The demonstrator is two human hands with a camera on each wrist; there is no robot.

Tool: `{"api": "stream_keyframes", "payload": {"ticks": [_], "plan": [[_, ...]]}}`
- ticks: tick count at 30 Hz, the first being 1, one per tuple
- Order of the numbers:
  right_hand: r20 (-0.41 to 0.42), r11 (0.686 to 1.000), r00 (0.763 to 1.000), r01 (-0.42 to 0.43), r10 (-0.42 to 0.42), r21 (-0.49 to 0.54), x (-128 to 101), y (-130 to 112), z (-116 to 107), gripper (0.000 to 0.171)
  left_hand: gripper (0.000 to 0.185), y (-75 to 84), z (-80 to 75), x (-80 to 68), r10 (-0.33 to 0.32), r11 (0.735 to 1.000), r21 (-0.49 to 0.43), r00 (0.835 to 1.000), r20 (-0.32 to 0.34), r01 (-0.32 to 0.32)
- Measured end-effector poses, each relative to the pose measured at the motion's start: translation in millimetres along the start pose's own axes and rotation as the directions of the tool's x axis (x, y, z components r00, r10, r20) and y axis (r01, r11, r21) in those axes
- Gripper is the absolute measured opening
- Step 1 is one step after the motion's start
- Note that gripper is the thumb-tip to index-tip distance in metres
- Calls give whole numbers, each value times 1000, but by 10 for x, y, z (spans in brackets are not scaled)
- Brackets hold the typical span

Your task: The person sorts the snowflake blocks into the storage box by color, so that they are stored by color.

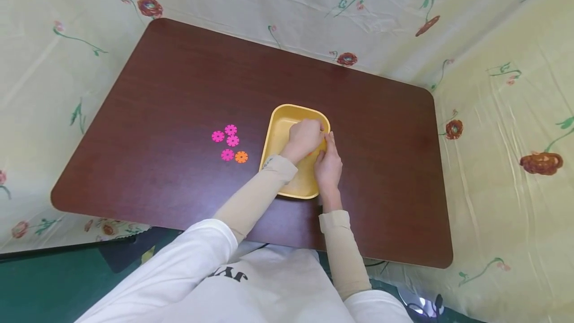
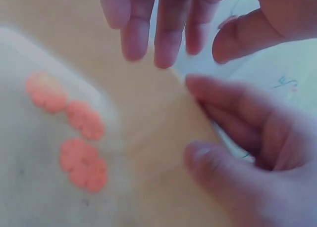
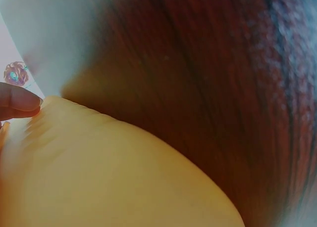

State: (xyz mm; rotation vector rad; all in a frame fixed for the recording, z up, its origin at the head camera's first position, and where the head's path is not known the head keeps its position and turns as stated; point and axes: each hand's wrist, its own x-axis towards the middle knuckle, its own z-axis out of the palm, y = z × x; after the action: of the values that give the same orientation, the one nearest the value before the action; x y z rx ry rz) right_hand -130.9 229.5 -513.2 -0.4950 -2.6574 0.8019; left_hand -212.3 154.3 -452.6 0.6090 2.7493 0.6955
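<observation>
- Floral cream sheeting [image 1: 493, 113] walls in a dark wood tabletop [image 1: 179, 88], seen from my head camera.
- Near the middle of that tabletop sits a yellow tray [image 1: 278, 128] — rounded corners, long side running away from me.
- My left hand [image 1: 306, 137] is inside the tray at its far right corner, knuckles up, fingers bent downward; the wrist view shows those fingers [image 2: 168, 34] hanging loosely with nothing between them.
- My right hand [image 1: 329, 163] lies along the tray's right rim, fingers stretched forward and touching the edge beside my left hand; whether the thumb hooks round the rim I cannot tell.
- From the right wrist, the tray's outer wall [image 3: 124, 177] fills the lower view, with a fingertip [image 3: 22, 102] resting at its top edge.
- Five small flower-shaped discs lie on the tabletop just left of the tray — four pink discs [image 1: 226, 141] clustered together and one orange disc [image 1: 241, 157] nearest the tray, none touching it.
- Both forearms wear beige sleeves [image 1: 251, 198].
</observation>
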Motion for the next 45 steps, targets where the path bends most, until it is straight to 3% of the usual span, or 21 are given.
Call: {"api": "stream_keyframes", "payload": {"ticks": [3, 7, 12, 16, 21, 29, 33, 38, 45], "plan": [[-1, 1000, 1000, 4, -4, -7, -1, -1, 0, 50, 20, 34, -61, -35, 51, 999, -7, 995, -86, -52], [-5, 1000, 1000, 13, -13, -10, -1, 4, 5, 51, 19, 53, -152, -84, 106, 994, -5, 975, -195, -109], [-10, 1000, 1000, 13, -13, -15, 5, 11, 14, 48, 17, 13, -276, -146, 126, 990, -27, 957, -262, -138], [-3, 1000, 1000, 12, -12, -4, 6, 1, 13, 47, 16, -102, -383, -201, 129, 988, -43, 940, -316, -150], [-2, 1000, 1000, 3, -3, -7, 10, -6, 21, 47, 15, -341, -520, -262, 88, 991, -63, 917, -388, -122], [15, 1000, 1000, -2, 2, -8, 8, 5, 26, 47, 17, -785, -630, -337, -42, 990, -139, 916, -399, -15], [14, 1000, 1000, -1, 2, -10, 5, 7, 16, 47, 17, -953, -621, -388, -74, 988, -152, 908, -412, 12], [20, 1000, 1000, -4, 4, -1, -1, 10, 14, 47, 16, -1093, -577, -445, -93, 989, -142, 907, -410, 38], [16, 1000, 1000, -12, 12, 5, -13, 17, 19, 48, 17, -1202, -502, -499, -98, 992, -114, 920, -379, 59]]}}
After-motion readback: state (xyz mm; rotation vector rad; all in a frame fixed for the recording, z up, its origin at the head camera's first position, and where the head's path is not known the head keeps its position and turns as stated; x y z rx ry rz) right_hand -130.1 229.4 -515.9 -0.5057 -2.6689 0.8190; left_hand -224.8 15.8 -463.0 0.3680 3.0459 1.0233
